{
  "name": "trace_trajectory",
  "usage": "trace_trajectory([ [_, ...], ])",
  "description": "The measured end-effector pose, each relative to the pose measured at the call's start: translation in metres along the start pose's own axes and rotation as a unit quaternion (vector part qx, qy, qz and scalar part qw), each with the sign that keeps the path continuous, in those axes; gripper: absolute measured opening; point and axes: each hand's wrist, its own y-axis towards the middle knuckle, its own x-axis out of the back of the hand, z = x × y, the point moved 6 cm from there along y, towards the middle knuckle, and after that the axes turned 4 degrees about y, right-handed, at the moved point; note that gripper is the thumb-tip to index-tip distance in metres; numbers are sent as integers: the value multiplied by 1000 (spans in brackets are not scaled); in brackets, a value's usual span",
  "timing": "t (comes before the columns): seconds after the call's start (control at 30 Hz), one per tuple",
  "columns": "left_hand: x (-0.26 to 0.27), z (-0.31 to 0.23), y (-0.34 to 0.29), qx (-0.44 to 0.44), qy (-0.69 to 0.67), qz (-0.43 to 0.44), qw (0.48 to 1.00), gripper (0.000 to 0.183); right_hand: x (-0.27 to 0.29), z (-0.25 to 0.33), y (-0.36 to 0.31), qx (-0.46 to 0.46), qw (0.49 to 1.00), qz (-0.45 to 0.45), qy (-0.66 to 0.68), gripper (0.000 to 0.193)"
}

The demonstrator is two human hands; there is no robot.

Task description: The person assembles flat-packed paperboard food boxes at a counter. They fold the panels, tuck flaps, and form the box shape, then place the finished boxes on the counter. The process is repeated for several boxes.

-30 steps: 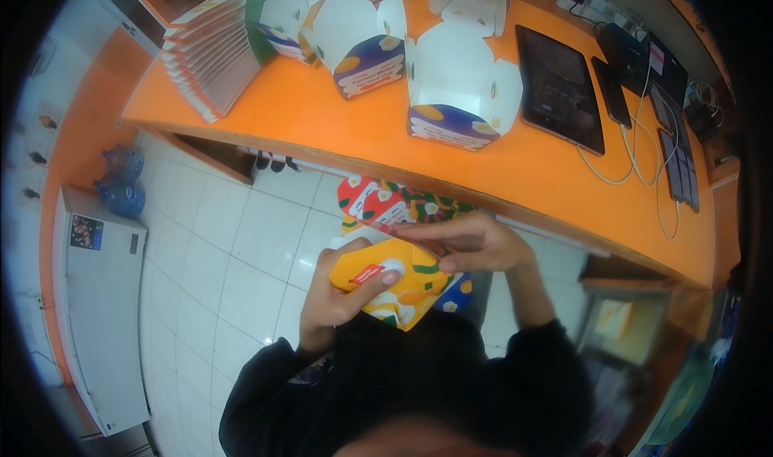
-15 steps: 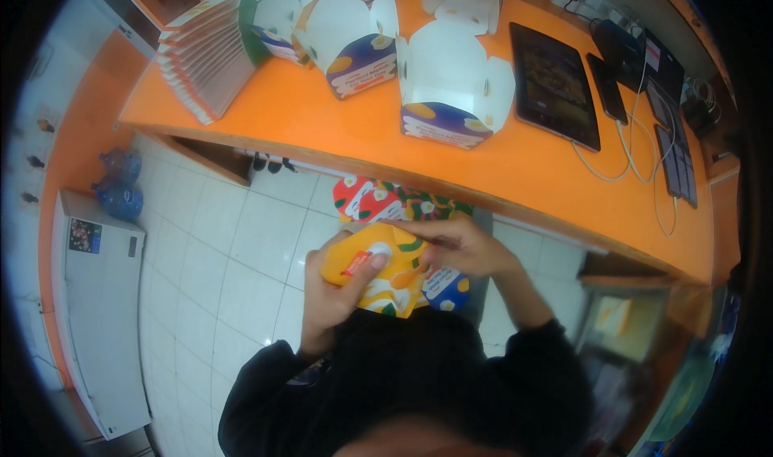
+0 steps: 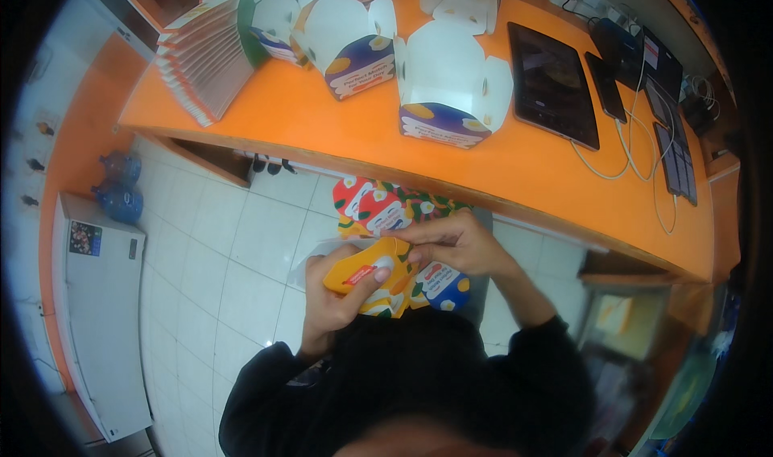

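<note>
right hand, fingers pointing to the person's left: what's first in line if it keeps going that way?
Probably the yellow-orange carton: the right hand already has its fingertips on its top edge. Just beyond is the left hand, gripping the same carton.

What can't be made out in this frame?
- Head view: the folded carton is partly covered by the left hand and right hand.
- Head view: the flat carton stack runs under the hands.
- Head view: the printing on the open cartons is too small.
</note>
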Motion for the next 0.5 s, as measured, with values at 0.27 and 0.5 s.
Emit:
trace_trajectory([
  [0.27, 4, 6, -1, -35, -29, 49, 998, 38, -3, 4, -5, -8, 995, -66, -74, 30],
  [0.5, -6, 21, 4, -34, -354, 96, 930, 92, 9, 38, -7, 206, 967, -82, -126, 35],
])
